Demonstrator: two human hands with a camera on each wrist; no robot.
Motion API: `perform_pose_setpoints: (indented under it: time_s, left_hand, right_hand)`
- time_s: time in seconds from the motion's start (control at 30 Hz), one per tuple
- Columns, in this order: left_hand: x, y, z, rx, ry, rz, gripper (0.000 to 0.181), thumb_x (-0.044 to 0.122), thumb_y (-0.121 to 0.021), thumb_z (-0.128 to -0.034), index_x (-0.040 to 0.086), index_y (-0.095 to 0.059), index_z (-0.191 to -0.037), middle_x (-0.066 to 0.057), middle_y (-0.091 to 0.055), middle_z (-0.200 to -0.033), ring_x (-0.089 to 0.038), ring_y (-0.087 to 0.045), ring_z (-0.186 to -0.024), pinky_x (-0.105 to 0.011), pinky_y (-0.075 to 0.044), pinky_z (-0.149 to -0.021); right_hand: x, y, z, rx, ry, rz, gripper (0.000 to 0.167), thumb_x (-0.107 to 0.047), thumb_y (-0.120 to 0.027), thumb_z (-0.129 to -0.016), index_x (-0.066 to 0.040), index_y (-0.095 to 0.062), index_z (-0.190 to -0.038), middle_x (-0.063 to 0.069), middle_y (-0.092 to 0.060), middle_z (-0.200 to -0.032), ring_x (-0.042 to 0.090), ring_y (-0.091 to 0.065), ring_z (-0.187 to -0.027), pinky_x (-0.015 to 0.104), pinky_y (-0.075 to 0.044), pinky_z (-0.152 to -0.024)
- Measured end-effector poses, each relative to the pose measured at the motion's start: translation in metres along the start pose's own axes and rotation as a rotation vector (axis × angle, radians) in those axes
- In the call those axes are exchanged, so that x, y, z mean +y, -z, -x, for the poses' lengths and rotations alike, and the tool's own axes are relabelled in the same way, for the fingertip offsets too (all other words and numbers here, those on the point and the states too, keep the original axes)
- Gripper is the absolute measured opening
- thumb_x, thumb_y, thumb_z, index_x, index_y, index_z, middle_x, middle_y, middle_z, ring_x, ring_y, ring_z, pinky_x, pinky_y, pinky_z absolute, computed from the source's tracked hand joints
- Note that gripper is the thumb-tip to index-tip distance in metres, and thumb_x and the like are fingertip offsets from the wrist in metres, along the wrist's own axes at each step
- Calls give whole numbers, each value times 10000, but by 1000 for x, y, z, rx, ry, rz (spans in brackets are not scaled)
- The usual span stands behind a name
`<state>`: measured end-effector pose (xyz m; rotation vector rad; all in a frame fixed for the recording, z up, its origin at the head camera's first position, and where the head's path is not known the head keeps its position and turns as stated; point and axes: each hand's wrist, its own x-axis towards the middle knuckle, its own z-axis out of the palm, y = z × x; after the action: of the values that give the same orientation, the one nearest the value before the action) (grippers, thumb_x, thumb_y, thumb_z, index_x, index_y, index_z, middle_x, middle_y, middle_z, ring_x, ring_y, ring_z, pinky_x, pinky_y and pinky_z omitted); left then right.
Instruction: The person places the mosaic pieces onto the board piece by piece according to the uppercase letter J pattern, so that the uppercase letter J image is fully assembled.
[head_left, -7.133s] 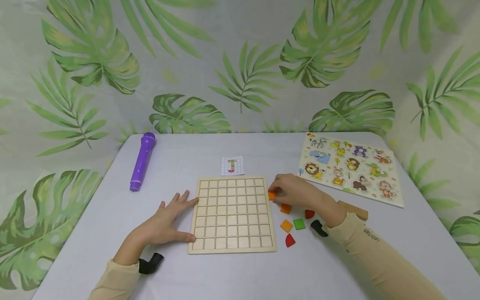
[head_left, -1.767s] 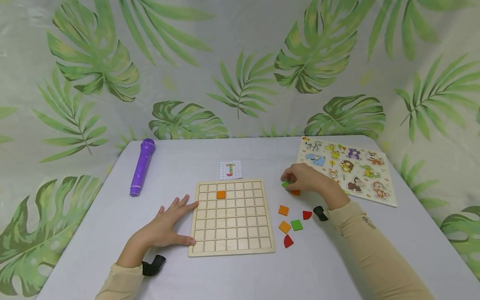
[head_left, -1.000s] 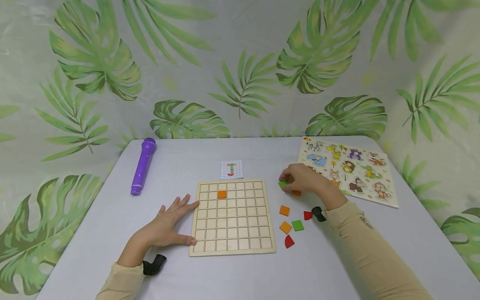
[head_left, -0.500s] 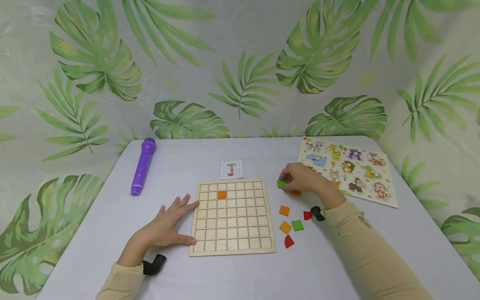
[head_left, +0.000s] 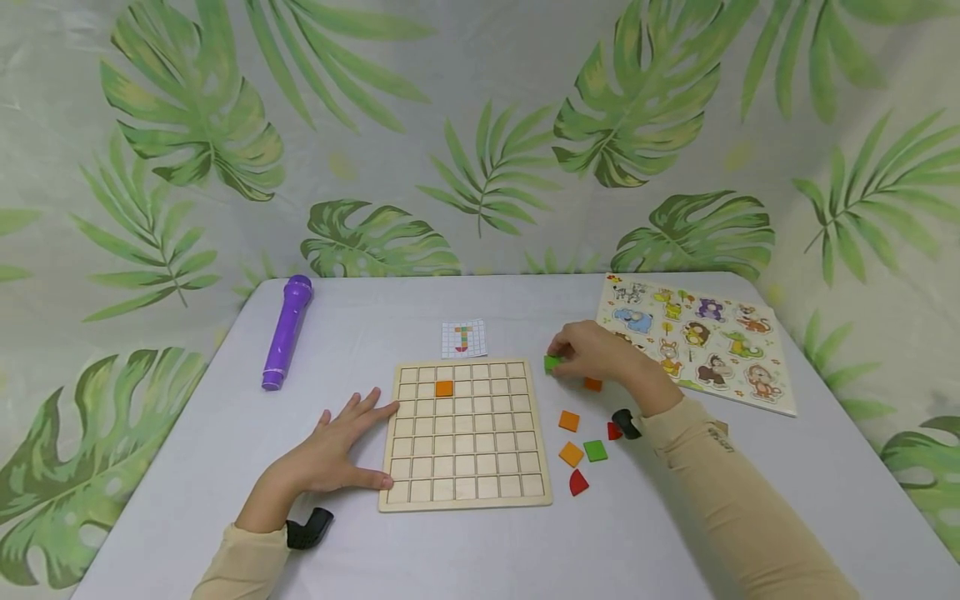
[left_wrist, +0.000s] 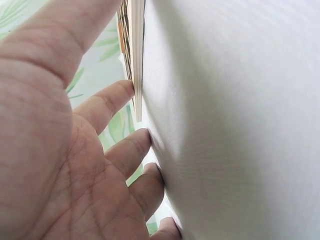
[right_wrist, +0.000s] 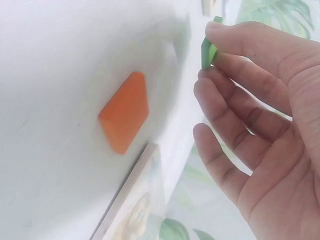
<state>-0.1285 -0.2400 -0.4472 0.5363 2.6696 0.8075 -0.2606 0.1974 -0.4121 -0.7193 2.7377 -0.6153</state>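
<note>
Leaf-printed fabric (head_left: 510, 142) hangs behind a white worktop (head_left: 390, 308). Near the middle lies a square wooden grid board (head_left: 467, 458), with one orange tile (head_left: 444, 388) set in the second row from the far edge, third column from the left. Just beyond the board is a small card (head_left: 463, 339) printed with a J-shaped pattern in orange, green and red.

The left hand (head_left: 330, 450) is spread, gripping nothing; its thumb and index finger touch the board's left edge. The right hand (head_left: 596, 354) pinches a green tile (head_left: 552, 364) between thumb and fingers, near the board's far right corner but apart from it.

Right of the board lie a darker orange tile (head_left: 593, 384), two light orange tiles (head_left: 570, 454), a second green tile (head_left: 596, 451) and two red quarter-circle pieces (head_left: 578, 482), one partly hidden by the black wrist device (head_left: 625, 424). At the far right rests an animal puzzle board (head_left: 701, 342); well apart at the far left, a purple toy microphone (head_left: 287, 333) lies on its side.
</note>
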Motion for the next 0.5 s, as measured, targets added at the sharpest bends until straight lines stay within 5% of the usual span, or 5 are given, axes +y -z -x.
perform_pose_setpoints:
  time_s: [0.5]
  left_hand:
    - [1, 0, -1, -3, 2, 16, 1117, 534, -934, -764, 225, -378, -1683, -211, -135, -1801, -538, -42, -1652, -855, 35, -1214]
  right_hand:
    - [-29, -5, -19, 4, 95, 2, 225, -151, -820, -948, -24, -796, -1132, 94, -762, -1050, 215, -675, -950, 384, -591, -894]
